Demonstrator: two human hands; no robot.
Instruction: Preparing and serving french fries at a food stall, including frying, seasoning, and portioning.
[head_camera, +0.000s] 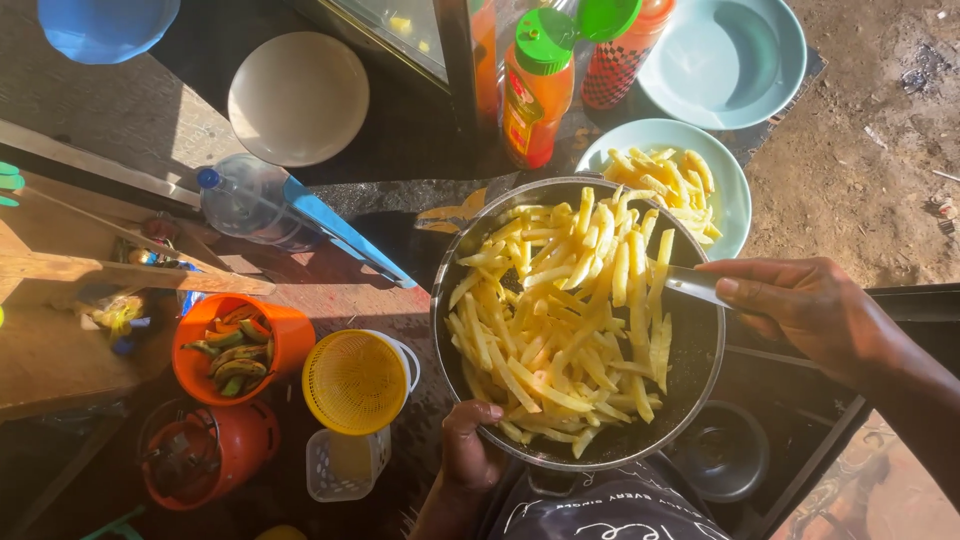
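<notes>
Big round metal pan (690, 370) sits centre frame, held up over the stove area, heaped w/ pale yellow raw potato strips (560, 310). Strips cover most of the pan's left & middle; dark bare bottom shows at right.

Left hand (468, 455) is at the pan's near rim, grip closed on the edge, thumb over the lip & touching the strips there. Right hand (810, 305) comes in from the right, grip closed round a metal utensil handle (695, 285); the utensil's working end is buried under the strips, can't tell what kind it is.

Just beyond the pan, touching its far rim in view, a light-green plate (735, 195) w/ a smaller pile of the same strips (670, 180). Behind that, an empty light-green plate (725, 60). Two orange sauce bottles w/ green caps, one plain (535, 100), one w/ chequered pattern (620, 55), stand near the plates. White plate (298, 97) further left on the dark bench (200, 50).

Left of the pan: yellow strainer (355, 380) atop a white cup, orange bowl (285, 335) of green-yellow peppers, orange pot (245, 445) below it. Clear plastic water bottle (245, 200) lies on its side beside a blue-handled tool (345, 235). Small dark metal bowl (722, 450) under the pan's right side. Bare dirt ground (870, 150) at right.
</notes>
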